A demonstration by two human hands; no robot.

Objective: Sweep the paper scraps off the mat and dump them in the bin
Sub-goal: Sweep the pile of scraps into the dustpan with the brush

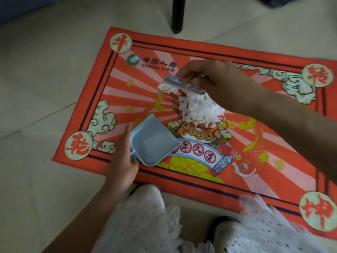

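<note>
A red patterned mat [273,143] lies on the tiled floor. A heap of white paper scraps [198,108] sits near its middle. My right hand [215,81] grips a small blue brush [184,86] just above the far side of the heap, bristles down into the scraps. My left hand [122,161] holds the handle of a small blue dustpan [155,143] at the mat's near left; its mouth points toward the heap, a short gap away. The pan looks bare inside. No bin is clearly in view.
A black furniture leg [177,15] stands on the floor beyond the mat's far edge. A dark object [273,1] sits at the top right corner. My white lace skirt [145,225] and white shoes [229,232] are at the mat's near edge.
</note>
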